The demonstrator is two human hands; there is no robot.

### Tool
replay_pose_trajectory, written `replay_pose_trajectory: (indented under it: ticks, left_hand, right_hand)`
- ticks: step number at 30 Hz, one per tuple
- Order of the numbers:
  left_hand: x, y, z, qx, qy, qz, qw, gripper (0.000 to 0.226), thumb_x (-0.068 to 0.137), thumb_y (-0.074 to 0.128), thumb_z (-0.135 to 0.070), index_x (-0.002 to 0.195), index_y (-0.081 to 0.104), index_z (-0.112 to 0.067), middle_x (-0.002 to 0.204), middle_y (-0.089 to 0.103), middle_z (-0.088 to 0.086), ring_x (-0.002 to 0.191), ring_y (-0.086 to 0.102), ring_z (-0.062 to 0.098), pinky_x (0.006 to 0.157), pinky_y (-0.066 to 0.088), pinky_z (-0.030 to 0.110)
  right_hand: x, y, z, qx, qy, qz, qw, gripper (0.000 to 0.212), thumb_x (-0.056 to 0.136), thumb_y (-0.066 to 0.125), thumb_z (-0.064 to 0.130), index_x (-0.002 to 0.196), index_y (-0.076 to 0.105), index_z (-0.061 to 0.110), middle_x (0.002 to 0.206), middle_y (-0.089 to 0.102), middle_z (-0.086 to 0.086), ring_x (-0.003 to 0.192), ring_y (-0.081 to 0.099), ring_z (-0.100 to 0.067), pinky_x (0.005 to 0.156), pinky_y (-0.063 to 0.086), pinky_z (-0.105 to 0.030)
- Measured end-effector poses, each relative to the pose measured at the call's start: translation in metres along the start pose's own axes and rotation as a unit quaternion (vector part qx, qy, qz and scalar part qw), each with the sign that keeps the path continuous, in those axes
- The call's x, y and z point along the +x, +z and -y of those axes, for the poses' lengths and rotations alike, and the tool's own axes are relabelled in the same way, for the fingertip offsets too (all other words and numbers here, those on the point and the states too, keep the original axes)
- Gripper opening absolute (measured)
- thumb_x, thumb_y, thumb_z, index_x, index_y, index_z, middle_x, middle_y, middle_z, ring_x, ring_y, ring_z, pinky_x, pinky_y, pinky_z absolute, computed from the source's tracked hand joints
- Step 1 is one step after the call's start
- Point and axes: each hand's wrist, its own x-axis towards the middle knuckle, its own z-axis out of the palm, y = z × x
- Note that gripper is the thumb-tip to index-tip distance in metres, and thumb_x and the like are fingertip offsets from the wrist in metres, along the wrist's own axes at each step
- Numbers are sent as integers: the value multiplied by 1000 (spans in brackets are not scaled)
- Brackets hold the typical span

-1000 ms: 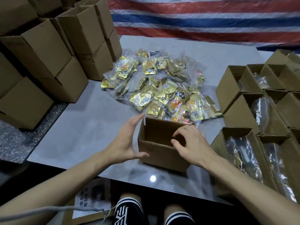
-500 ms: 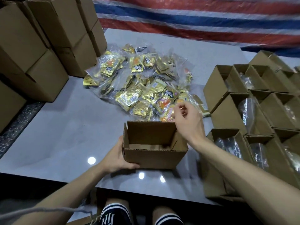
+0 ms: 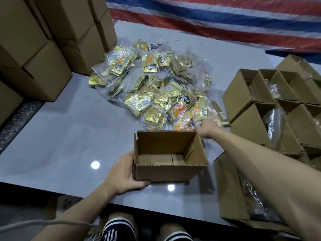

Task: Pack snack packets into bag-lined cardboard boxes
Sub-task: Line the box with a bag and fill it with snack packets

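Unlined box (image 3: 171,157), packet pile (image 3: 156,94) behind.
Left hand (image 3: 126,173) gripping box; right hand (image 3: 207,130) at pile, grip unclear. Risk: packets loaded before lining.

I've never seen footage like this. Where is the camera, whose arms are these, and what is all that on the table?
No machine here: these are a person's bare arms, filmed by one camera worn on the head, looking down. The left hand holds the side of an empty cardboard box on the grey table. The right hand reaches to a pile of gold snack packets behind the box; whether it grips one is unclear. At right stand open boxes lined with clear bags; closed boxes are stacked at left.
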Motion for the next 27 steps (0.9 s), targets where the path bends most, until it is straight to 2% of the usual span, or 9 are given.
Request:
replay_pose_trajectory:
  ticks: [4, 8, 11, 15, 17, 19, 21, 24, 27]
  left_hand:
    - [1, 0, 1, 11, 3, 5, 1000, 63, 60, 84, -63, 113, 60, -40, 108, 62, -29, 101, 59, -6, 83, 49, 22]
    - [0, 1, 2, 16, 5, -4, 1000, 64, 59, 85, -62, 113, 60, -38, 110, 61, -29, 103, 58, -6, 85, 47, 21]
    - [0, 3, 5, 26, -1, 1, 1000, 65, 59, 85, -61, 113, 62, -34, 109, 63, -24, 104, 60, 2, 87, 49, 32]
    - [-1, 5, 9, 35, -1, -7, 999, 64, 57, 85, -64, 111, 59, -39, 107, 61, -27, 101, 58, -2, 84, 48, 28]
    - [-2, 7, 10, 30, 3, -11, 999, 57, 57, 85, -63, 104, 57, -45, 101, 60, -28, 97, 59, -3, 80, 49, 26]
    - [-2, 10, 11, 21, 9, -9, 1000, 51, 59, 85, -61, 97, 55, -48, 95, 61, -28, 91, 61, -2, 77, 51, 29]
    - [-1, 11, 13, 17, 19, -4, 1000, 48, 60, 85, -62, 95, 54, -51, 93, 61, -28, 89, 62, -2, 77, 52, 32]
    - [0, 11, 17, 11, 26, -2, 1000, 51, 60, 85, -62, 98, 54, -51, 97, 61, -28, 93, 61, 0, 79, 51, 32]
    - [0, 12, 20, 16, 28, -5, 999, 52, 59, 85, -61, 99, 54, -50, 97, 61, -27, 92, 61, 0, 78, 51, 31]
  right_hand:
    - [4, -3, -5, 5, 7, -115, 993, 18, 82, 55, -8, 73, 48, 5, 76, 59, -14, 69, 61, -27, 55, 49, -37]
    - [13, -10, -4, 71, 8, -142, 987, 29, 83, 64, -4, 65, 46, 9, 70, 51, -11, 67, 54, -25, 53, 41, -33]
    - [13, -19, 1, 132, 16, -98, 986, 34, 78, 71, -5, 66, 44, 11, 62, 43, -7, 55, 46, -21, 49, 39, -31]
    - [5, -31, 5, 198, 54, 61, 977, 22, 78, 59, -9, 67, 50, 8, 45, 43, -1, 37, 42, -13, 43, 43, -25]
    - [4, -32, 8, 219, 60, 80, 971, 15, 81, 52, -4, 72, 51, 8, 53, 47, -2, 44, 44, -14, 49, 45, -27]
    - [3, -33, 11, 206, 43, 19, 977, 11, 82, 46, 7, 73, 53, 5, 69, 59, -6, 58, 50, -21, 54, 44, -30]
    - [1, -30, 14, 203, 21, -15, 979, 16, 81, 43, 11, 67, 50, 8, 69, 59, -6, 59, 47, -21, 52, 37, -29]
    - [1, -16, 19, 314, 7, 59, 948, 10, 72, 45, 7, 66, 39, 13, 73, 50, -2, 59, 40, -17, 53, 38, -29]
    - [9, -4, 25, 322, -9, 99, 941, 9, 89, 54, 25, 87, 57, 16, 103, 57, 0, 77, 58, -20, 72, 57, -38]
